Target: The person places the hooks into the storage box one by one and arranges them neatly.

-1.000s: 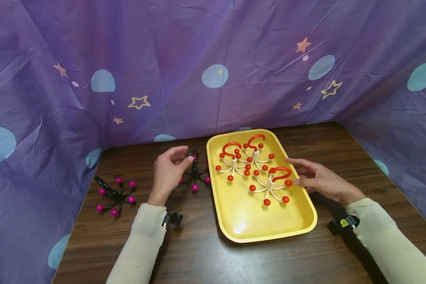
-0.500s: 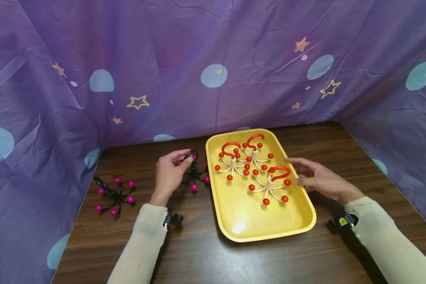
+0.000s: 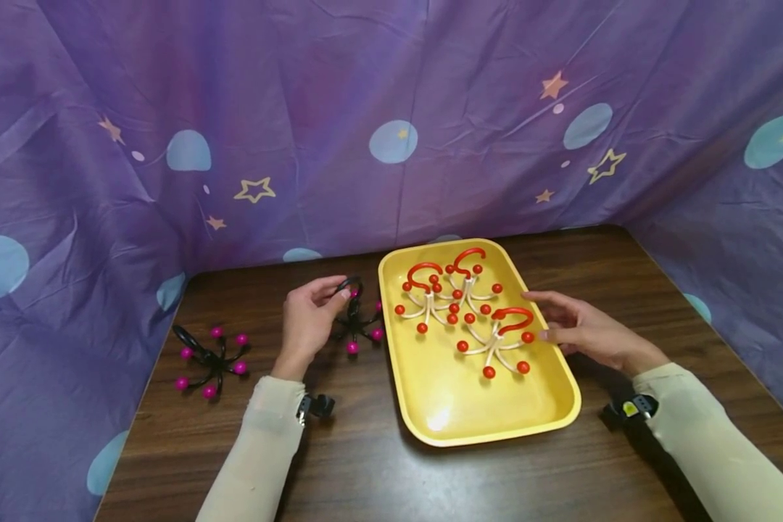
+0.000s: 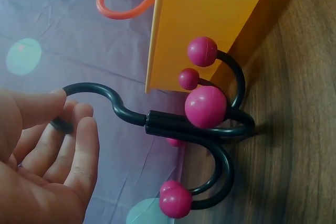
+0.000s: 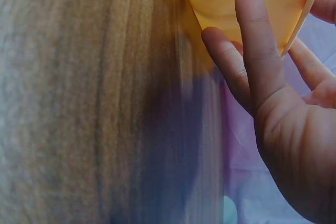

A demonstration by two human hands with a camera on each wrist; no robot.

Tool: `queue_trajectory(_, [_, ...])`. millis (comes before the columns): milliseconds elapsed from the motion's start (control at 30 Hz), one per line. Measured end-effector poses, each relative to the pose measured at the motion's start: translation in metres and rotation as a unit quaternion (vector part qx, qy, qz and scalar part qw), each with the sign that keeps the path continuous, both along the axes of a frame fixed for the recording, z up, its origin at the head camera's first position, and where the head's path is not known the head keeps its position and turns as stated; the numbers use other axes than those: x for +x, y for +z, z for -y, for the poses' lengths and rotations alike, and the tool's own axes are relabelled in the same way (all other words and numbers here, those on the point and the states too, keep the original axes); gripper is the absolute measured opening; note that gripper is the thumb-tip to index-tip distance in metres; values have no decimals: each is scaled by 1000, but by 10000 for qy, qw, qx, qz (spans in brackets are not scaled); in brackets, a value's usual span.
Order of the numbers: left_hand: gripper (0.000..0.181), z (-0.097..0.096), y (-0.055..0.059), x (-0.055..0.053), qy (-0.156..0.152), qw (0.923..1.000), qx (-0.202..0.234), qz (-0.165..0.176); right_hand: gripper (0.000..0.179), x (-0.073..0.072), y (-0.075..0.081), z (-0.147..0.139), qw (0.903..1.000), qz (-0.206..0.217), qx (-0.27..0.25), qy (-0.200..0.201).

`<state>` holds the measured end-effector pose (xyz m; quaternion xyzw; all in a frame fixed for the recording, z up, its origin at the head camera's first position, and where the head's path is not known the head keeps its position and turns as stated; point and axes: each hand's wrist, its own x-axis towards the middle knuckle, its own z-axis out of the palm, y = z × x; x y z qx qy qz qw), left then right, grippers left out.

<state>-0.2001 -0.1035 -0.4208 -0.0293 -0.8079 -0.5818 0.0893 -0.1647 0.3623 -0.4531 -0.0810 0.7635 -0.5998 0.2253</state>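
In the head view my left hand point(image 3: 307, 319) pinches the curved hook of a black piece point(image 3: 354, 325) with pink ball-tipped legs. The left wrist view shows thumb and forefinger on the hook's end, and the piece's legs point(image 4: 223, 166) curving out beside the tray wall. My right hand point(image 3: 597, 330) rests at the right rim of a yellow tray point(image 3: 489, 438); its fingers point(image 5: 257, 40) are straight and spread along the outer wall. In the tray stand three white pieces with red hooks and red balls: left point(image 3: 429, 304), back point(image 3: 470, 286) and front point(image 3: 494, 346).
A second black piece point(image 3: 212, 361) with pink balls lies at the left of the brown wooden table point(image 3: 365, 478). Purple cloth point(image 3: 339, 145) printed with stars hangs behind and at both sides.
My left fingers have come onto the black piece's hook and now pinch it. The piece has tilted and shifted slightly left. My right hand stays at the tray's rim.
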Motion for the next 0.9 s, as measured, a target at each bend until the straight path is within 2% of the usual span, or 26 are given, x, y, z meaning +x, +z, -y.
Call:
queue_trajectory(300, [26, 3, 4, 4, -134, 9982, 588, -23, 78, -1, -1, 0, 10000, 20, 65, -30])
queue_trajectory(667, [28, 4, 12, 13, 14, 9989, 478, -36, 78, 0, -2, -1, 9999, 61, 101, -17])
queue_trajectory(900, [23, 4, 21, 18, -20, 9976, 587, -373, 78, -1, -1, 0, 9999, 63, 136, -43])
